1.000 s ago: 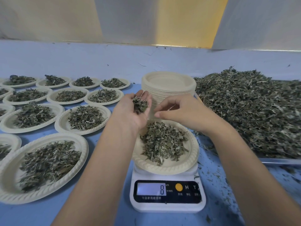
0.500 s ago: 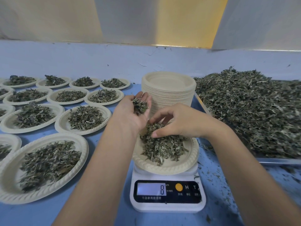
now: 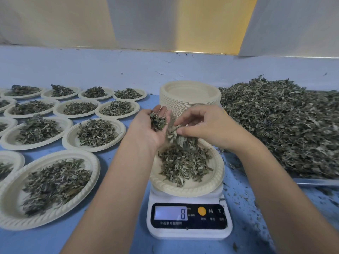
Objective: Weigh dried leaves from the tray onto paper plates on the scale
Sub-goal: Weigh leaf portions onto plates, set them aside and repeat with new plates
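Observation:
A white digital scale [image 3: 189, 219] stands at the front centre and its display reads 8. On it rests a paper plate [image 3: 216, 173] with a heap of dried leaves [image 3: 183, 162]. Above the plate's far left edge my left hand [image 3: 152, 129] is cupped palm up around a small clump of leaves [image 3: 157, 121]. My right hand [image 3: 203, 125] hovers beside it and pinches a tuft of leaves [image 3: 174, 134] lifted from the heap. The metal tray [image 3: 315, 181] on the right carries a big pile of dried leaves [image 3: 284, 125].
A tall stack of empty paper plates [image 3: 190, 96] stands just behind my hands. Several filled plates [image 3: 95, 132] cover the blue table [image 3: 128, 235] to the left. Leaf crumbs lie scattered right of the scale. A pale blue wall ledge runs along the back.
My right hand dipped down into the heap on the plate, pinched some leaves, and has lifted them up toward my left hand. The scale reading stays at 8.

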Motion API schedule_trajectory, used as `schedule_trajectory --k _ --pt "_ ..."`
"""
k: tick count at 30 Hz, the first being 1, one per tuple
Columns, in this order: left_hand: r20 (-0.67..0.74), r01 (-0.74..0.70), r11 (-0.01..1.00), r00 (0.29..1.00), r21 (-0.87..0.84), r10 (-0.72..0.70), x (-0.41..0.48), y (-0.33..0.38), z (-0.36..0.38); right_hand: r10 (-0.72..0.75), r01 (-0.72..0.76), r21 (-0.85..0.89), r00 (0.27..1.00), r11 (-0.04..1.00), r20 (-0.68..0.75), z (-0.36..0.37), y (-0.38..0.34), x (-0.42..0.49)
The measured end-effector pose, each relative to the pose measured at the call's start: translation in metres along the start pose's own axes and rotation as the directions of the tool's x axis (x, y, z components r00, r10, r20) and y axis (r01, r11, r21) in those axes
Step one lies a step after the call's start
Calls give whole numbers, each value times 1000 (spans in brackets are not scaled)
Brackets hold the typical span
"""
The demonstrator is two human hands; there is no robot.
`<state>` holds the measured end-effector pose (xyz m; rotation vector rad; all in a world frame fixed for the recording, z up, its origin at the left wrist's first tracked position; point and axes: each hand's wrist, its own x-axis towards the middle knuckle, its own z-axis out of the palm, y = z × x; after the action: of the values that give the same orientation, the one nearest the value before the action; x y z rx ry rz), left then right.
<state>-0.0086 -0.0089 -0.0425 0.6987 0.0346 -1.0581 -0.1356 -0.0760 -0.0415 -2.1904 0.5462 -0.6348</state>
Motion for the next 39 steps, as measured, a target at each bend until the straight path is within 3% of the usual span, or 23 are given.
schedule_trajectory --k 10,14,20,25,29,39 --pt "-20 31 986 999 161 -28 -6 -12 5 -37 115 312 969 943 -246 -2 -10 1" --pt "40 46 968 998 245 -58 -11 -21 11 -53 119 197 949 973 -311 6 -10 2" --pt "129 53 973 988 223 -83 -14 -25 13 -47 67 54 951 996 -306 14 -8 3" --pt "80 14 948 996 318 -42 -15 -25 15 -45 57 30 955 998 -293 16 -10 2" --pt "66 14 962 997 273 -33 -14 -27 13 -55 62 14 955 998 -290 17 -11 1" --pt "54 71 990 996 119 -78 -10 -19 10 -25 76 192 967 978 -255 13 -10 2"
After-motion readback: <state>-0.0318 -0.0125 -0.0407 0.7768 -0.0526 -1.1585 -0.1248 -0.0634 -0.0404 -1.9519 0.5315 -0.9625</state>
